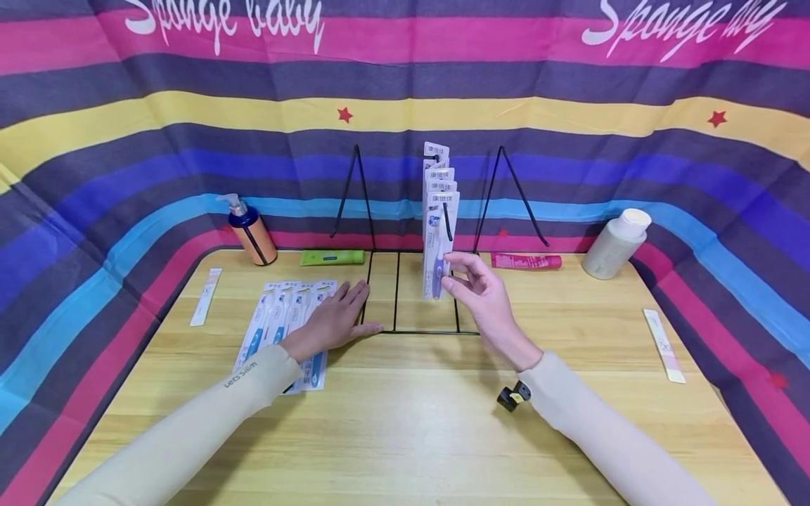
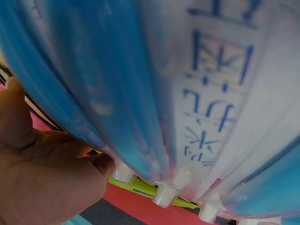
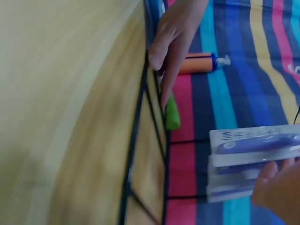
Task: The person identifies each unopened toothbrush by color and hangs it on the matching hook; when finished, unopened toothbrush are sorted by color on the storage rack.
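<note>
Several packaged purple toothbrushes (image 1: 435, 246) hang one behind another on a black wire rack (image 1: 418, 332). My right hand (image 1: 486, 299) pinches the lower edge of the front pack between thumb and fingers; in the right wrist view, the stacked packs (image 3: 253, 145) overlap the fingertips. My left hand (image 1: 333, 316) rests with extended fingers on the left side of the rack's base. Under the left forearm lie several packaged blue toothbrushes (image 1: 278, 330), partly covered by it; they fill most of the left wrist view.
Behind the left hand lies a green tube (image 1: 332, 258), with an orange pump bottle (image 1: 253, 235) further left. A pink tube (image 1: 526, 261) and a white-capped bottle (image 1: 616, 244) stand to the right of the rack. Label strips (image 1: 664, 346) lie near both table sides; a striped cloth surrounds the table.
</note>
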Demonstrator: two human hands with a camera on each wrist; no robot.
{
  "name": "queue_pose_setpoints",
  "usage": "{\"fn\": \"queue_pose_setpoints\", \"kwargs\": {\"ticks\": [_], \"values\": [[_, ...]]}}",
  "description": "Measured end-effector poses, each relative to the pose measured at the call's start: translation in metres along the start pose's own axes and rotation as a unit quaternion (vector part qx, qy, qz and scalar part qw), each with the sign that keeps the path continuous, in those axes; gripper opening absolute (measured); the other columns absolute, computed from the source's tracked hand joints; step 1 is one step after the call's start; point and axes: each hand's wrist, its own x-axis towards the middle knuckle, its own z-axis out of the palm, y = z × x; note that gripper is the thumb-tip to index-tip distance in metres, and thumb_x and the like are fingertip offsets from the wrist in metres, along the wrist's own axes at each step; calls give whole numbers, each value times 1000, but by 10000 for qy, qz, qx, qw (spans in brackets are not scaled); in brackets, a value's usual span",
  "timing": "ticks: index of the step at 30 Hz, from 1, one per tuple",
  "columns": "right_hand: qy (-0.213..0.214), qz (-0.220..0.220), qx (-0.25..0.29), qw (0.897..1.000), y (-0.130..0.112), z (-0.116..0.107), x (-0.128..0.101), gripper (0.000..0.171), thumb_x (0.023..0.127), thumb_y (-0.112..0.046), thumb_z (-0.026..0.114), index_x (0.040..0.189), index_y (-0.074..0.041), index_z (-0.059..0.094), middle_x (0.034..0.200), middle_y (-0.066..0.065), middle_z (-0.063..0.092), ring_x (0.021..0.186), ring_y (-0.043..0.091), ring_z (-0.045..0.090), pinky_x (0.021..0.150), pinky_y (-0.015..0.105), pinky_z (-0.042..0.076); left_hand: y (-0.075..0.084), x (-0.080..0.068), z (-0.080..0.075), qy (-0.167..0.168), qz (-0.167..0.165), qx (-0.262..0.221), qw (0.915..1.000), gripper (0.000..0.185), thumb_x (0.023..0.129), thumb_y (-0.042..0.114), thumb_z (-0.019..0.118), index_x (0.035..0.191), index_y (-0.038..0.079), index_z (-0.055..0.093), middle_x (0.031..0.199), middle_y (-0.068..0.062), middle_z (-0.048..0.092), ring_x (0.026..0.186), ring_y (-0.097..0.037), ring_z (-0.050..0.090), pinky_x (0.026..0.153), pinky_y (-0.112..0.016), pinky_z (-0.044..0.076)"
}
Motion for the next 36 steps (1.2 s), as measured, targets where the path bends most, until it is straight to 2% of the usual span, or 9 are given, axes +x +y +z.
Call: {"fn": "queue_pose_setpoints", "kwargs": {"ticks": [5,8,10,13,17,19,24,29,36], "values": [[-169,178,68,9997,9,-25,-2,42,105,4,65,146,2,58,147,18,61,142,44,50,114,38,49,4,0,-6,-102,-49,92,9999,97,108,62,60,171,-2,25,179,-21,20,162,-50,17,124,-74,20],[-554,486,-499,9960,12,-46,-5,52,108,-6,64,158,-1,49,160,18,53,149,46,43,120,44,43,6,0,-9,-164,-103,76,9998,98,107,63,61,171,-2,26,179,-21,20,162,-50,17,125,-73,19],[-901,769,-1116,9867,14,-63,-6,59,111,-14,62,165,-3,40,167,16,45,154,45,38,124,51,37,6,0,-9,-126,-90,-23,9999,98,106,63,62,171,-2,27,178,-22,20,162,-49,18,125,-71,19],[-1413,1141,-2428,9529,15,-85,-9,73,113,-29,61,172,-5,26,176,15,28,160,43,28,126,61,28,6,-2,-8,106,27,-182,9998,98,105,62,66,170,-3,30,176,-24,26,161,-48,22,126,-69,21],[-1912,1442,-4053,8823,17,-107,-12,91,111,-48,62,174,-3,15,180,21,13,163,45,14,125,71,17,7,-11,-8,768,296,-416,9957,100,101,56,76,167,-5,34,169,-30,38,157,-50,33,125,-66,28],[-2098,1529,-4533,8527,17,-114,-13,97,109,-55,62,174,-2,15,180,23,10,164,47,9,123,77,10,8,-18,-11,1140,356,-612,9909,100,99,52,81,168,-4,34,166,-30,42,154,-49,38,124,-65,30],[-2437,1662,-5160,8042,13,-121,-15,102,106,-62,62,174,-3,16,180,23,6,165,46,2,119,83,0,6,-44,-23,1719,212,-1070,9791,96,98,40,85,169,-1,34,167,-27,42,154,-47,38,125,-66,28],[-2704,1685,-5478,7735,12,-124,-13,101,105,-67,60,176,-10,16,181,21,3,165,45,-1,120,81,0,-9,-77,-33,2061,-292,-1628,9645,88,100,34,82,167,0,38,168,-28,39,155,-50,33,122,-72,28],[-2758,1617,-5594,7648,15,-126,-8,98,106,-65,60,176,-11,18,181,21,5,164,48,0,121,81,2,-41,-117,-34,2037,-1312,-2445,9389,81,105,33,77,168,2,36,171,-30,30,155,-55,28,118,-76,29]]}}
